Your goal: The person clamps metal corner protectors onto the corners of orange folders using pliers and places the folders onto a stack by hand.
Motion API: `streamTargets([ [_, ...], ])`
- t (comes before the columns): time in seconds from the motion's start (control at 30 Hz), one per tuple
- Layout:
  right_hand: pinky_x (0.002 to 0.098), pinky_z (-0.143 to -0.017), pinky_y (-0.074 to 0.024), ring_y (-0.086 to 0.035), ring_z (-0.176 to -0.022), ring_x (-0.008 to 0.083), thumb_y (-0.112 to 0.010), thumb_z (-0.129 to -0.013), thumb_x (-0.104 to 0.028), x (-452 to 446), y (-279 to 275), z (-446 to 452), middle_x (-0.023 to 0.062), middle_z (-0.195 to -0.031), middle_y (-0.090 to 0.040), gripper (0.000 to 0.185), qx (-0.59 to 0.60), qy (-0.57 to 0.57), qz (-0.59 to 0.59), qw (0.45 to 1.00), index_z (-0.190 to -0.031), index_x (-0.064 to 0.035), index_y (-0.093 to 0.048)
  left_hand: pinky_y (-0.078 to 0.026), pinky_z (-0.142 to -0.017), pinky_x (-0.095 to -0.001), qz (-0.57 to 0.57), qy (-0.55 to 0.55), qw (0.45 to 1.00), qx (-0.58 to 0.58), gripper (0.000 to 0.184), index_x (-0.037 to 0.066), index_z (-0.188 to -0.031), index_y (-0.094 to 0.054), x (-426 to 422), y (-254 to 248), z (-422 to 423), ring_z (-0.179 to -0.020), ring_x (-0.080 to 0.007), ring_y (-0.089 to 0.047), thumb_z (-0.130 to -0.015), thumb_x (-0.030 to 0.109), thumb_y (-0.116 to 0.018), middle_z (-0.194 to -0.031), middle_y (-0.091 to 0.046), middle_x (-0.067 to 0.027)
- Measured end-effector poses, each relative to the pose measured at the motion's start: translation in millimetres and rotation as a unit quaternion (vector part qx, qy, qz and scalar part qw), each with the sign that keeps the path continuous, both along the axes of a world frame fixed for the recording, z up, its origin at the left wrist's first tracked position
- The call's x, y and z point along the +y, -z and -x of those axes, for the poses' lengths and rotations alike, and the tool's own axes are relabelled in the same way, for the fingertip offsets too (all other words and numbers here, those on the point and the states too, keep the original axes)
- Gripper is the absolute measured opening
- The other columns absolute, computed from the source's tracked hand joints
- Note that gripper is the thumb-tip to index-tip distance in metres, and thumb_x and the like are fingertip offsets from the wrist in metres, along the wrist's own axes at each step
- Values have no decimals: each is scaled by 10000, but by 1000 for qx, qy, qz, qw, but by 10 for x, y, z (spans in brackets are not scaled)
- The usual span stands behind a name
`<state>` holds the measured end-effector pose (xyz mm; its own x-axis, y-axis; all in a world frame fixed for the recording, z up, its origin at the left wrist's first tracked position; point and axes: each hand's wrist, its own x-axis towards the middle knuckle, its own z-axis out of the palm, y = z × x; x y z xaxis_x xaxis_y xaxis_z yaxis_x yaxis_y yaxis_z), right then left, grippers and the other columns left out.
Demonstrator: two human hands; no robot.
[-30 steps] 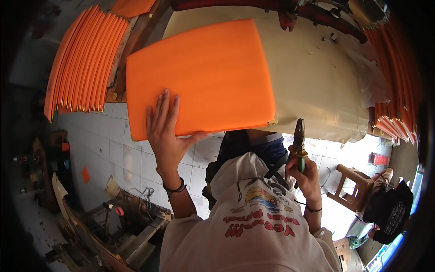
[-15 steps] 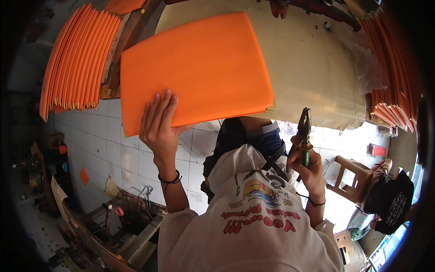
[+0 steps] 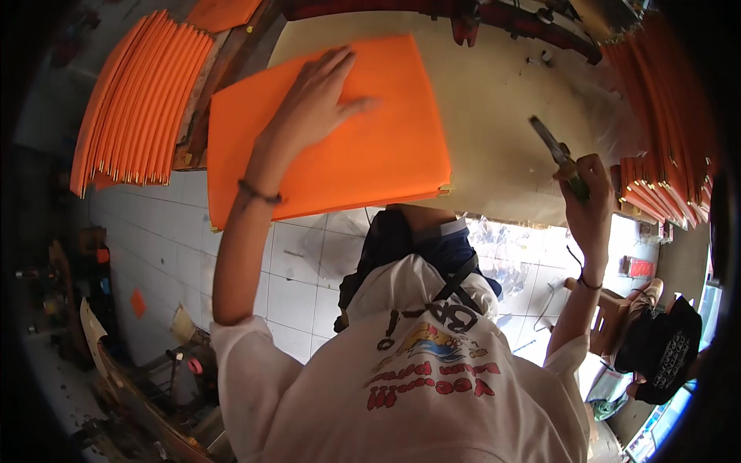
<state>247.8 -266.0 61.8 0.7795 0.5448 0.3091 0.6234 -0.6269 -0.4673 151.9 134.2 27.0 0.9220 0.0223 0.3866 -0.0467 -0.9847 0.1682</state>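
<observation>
A large orange folder [image 3: 378, 131] with a small gold metal corner lies on the beige-covered table [image 3: 502, 100]. My left hand [image 3: 320, 96] rests on or just over the folder's upper middle, its fingers stretched out and slightly blurred; whether it touches cannot be made out. Off to the right, my right hand [image 3: 588, 189] is wrapped round the green handle of a pair of pliers [image 3: 557, 150]. The metal jaws point up and to the left, over the table and apart from the folder.
Orange folders with gold corners stand in a row [image 3: 143, 100] at the left, with another stack [image 3: 668, 131] at the right. A dark red metal frame [image 3: 455, 11] crosses the table's back. Beside a brown stool [image 3: 606, 316] a person in black [image 3: 664, 347] is at the lower right.
My left hand has moved from the folder's near edge up to its upper middle. My right hand has carried the pliers up and right, over the table.
</observation>
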Motion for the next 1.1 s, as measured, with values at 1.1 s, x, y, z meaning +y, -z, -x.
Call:
streamTargets([
  [1.1, 397, -672, -497, -657, -805, 273, -658, -786, -164, 273, 381, -487, 29, -915, -624, 234, -126, 85, -13, 988, -1011, -122, -707, -135, -1175, -494, -64, -21, 996, 60, 746, 195, -1505, -268, -189, 34, -176, -1441, -379, -156, -915, 612, -451, -1551, -179, -224],
])
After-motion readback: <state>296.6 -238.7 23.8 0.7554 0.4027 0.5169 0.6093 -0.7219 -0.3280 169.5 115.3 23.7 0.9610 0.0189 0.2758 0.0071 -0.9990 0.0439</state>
